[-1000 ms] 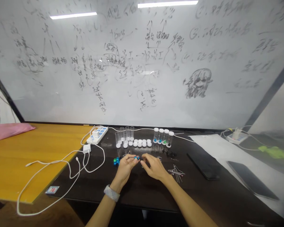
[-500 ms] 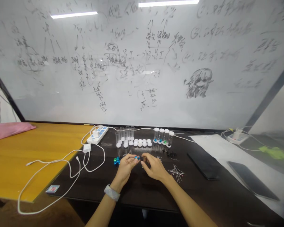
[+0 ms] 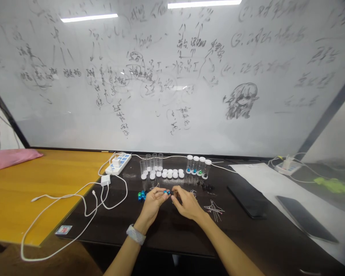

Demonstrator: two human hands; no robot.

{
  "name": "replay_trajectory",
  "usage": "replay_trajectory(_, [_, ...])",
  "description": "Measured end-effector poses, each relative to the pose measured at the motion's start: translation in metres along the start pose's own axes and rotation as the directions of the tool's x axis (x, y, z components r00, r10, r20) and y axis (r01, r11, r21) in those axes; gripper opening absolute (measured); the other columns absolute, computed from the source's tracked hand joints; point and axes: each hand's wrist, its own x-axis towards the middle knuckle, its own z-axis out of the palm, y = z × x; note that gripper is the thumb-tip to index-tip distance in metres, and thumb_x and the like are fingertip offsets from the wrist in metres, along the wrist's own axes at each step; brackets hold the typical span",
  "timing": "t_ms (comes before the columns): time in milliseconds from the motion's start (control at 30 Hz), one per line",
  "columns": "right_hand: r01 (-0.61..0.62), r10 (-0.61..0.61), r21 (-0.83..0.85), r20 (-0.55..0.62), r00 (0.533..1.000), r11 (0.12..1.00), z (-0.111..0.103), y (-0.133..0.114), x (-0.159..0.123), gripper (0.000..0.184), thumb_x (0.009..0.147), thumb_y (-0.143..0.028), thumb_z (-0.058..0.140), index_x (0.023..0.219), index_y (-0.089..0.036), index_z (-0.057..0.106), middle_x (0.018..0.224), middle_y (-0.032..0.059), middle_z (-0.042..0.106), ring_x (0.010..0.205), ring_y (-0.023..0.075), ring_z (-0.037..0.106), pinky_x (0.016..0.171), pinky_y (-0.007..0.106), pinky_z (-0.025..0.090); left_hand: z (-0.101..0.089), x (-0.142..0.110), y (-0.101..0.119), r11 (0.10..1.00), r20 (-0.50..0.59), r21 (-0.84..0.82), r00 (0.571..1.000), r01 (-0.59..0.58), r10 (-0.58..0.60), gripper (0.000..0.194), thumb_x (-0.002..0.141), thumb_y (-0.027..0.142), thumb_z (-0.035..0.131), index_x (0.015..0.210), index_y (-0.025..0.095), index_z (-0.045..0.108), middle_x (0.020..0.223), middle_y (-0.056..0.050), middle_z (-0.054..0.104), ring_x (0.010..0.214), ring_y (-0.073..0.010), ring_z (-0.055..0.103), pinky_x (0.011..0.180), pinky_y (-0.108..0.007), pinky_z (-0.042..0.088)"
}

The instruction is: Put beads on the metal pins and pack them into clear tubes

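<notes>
My left hand [image 3: 154, 199] is closed in a pinch on a small shiny blue round piece [image 3: 166, 192]. Against its right side, my right hand [image 3: 184, 202] pinches a small black piece [image 3: 172, 193]; the fingers partly hide where the two pieces meet. Left of my left hand lies a cluster of shiny blue and green round pieces [image 3: 142, 196]. Several black pieces [image 3: 206, 187] are heaped beyond my right hand. Near my right wrist, thin metal pins [image 3: 214, 209] lie crossed on the dark table [image 3: 172, 234].
Clear tubes [image 3: 160, 163] stand at the back, beside several white caps [image 3: 170, 175]. Capped tubes [image 3: 201, 165] with coloured pieces inside stand further right. A white cable [image 3: 86, 214] loops on the left near a power strip [image 3: 119, 164]. A black phone [image 3: 246, 201] lies at right.
</notes>
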Motion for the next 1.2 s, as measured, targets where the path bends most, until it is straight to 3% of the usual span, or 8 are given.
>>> replay_trajectory(200, [-0.004,0.004,-0.008,-0.003,1.000,1.000,0.0074,0.0039,0.0018,0.035,0.105,-0.028,0.029,0.082,-0.022,0.054,0.076,0.0025,0.062,0.071,0.0180,0.060,0.067,0.028,0.043,0.0001,0.0005,-0.0008,1.000,-0.003,0.019,1.000,-0.008,0.008,0.036,0.059,0.026,0.092,0.084,0.014,0.070,0.092,-0.010,0.077,0.089,-0.0212,0.072,0.091,-0.035,0.052])
replay_trajectory(400, [-0.004,0.004,0.002,0.005,1.000,1.000,0.0003,0.0011,-0.0001,0.014,0.099,-0.031,0.047,0.108,-0.022,0.052,0.086,0.0024,0.065,0.075,0.0195,0.062,0.068,0.028,0.044,-0.0006,0.0016,-0.0021,1.000,-0.013,0.010,1.000,-0.007,0.007,0.036,0.060,0.026,0.091,0.086,0.015,0.070,0.091,-0.010,0.077,0.088,-0.0211,0.072,0.090,-0.035,0.052])
replay_trajectory(500, [0.013,-0.013,-0.024,0.001,1.000,1.000,0.0023,0.0010,0.0005,0.013,0.101,-0.029,0.042,0.105,-0.023,0.053,0.086,0.0028,0.065,0.076,0.0194,0.063,0.069,0.028,0.043,-0.0006,0.0013,-0.0022,1.000,-0.007,0.013,1.000,-0.012,0.012,0.036,0.060,0.026,0.091,0.086,0.015,0.069,0.091,-0.010,0.077,0.088,-0.0209,0.072,0.090,-0.034,0.052])
replay_trajectory(633, [0.000,0.000,-0.021,0.005,1.000,1.000,0.0062,0.0032,0.0021,0.030,0.105,-0.027,0.030,0.085,-0.023,0.053,0.077,0.0020,0.062,0.071,0.0181,0.060,0.067,0.027,0.042,-0.0007,0.0010,-0.0020,0.999,0.001,0.029,1.000,-0.018,0.018,0.035,0.061,0.026,0.091,0.086,0.015,0.069,0.092,-0.010,0.077,0.090,-0.0210,0.072,0.091,-0.034,0.052])
replay_trajectory(833, [0.001,-0.001,0.012,0.010,1.000,1.000,-0.0013,0.0006,0.0003,0.014,0.099,-0.030,0.047,0.109,-0.022,0.051,0.087,0.0027,0.066,0.074,0.0187,0.062,0.068,0.028,0.043,-0.0009,0.0010,-0.0014,1.000,0.007,0.009,1.000,-0.010,0.010,0.036,0.062,0.026,0.091,0.088,0.015,0.069,0.092,-0.010,0.077,0.089,-0.0201,0.072,0.089,-0.033,0.052])
replay_trajectory(933, [0.008,-0.008,-0.012,0.005,1.000,1.000,0.0013,0.0008,0.0005,0.013,0.101,-0.029,0.043,0.106,-0.022,0.053,0.087,0.0029,0.065,0.075,0.0187,0.062,0.069,0.028,0.043,-0.0022,0.0016,-0.0029,1.000,0.020,0.009,1.000,-0.015,0.015,0.035,0.062,0.025,0.090,0.088,0.015,0.069,0.091,-0.010,0.077,0.088,-0.0189,0.072,0.089,-0.031,0.052])
replay_trajectory(1067, [-0.002,0.002,-0.004,0.000,1.000,1.000,0.0077,0.0041,0.0016,0.031,0.105,-0.027,0.030,0.085,-0.022,0.053,0.078,0.0022,0.062,0.070,0.0172,0.060,0.066,0.027,0.041,-0.0040,0.0027,-0.0050,0.999,0.028,0.027,0.999,-0.017,0.016,0.033,0.064,0.025,0.089,0.088,0.014,0.069,0.092,-0.009,0.077,0.088,-0.0183,0.071,0.088,-0.030,0.052])
replay_trajectory(1200, [-0.012,0.012,0.030,0.006,1.000,0.999,0.0038,0.0043,0.0003,0.013,0.102,-0.029,0.042,0.101,-0.022,0.053,0.082,0.0013,0.064,0.070,0.0170,0.060,0.066,0.026,0.042,-0.0038,0.0031,-0.0048,1.000,0.007,0.015,1.000,-0.013,0.013,0.035,0.062,0.026,0.090,0.088,0.015,0.069,0.092,-0.009,0.077,0.088,-0.0191,0.071,0.088,-0.031,0.052])
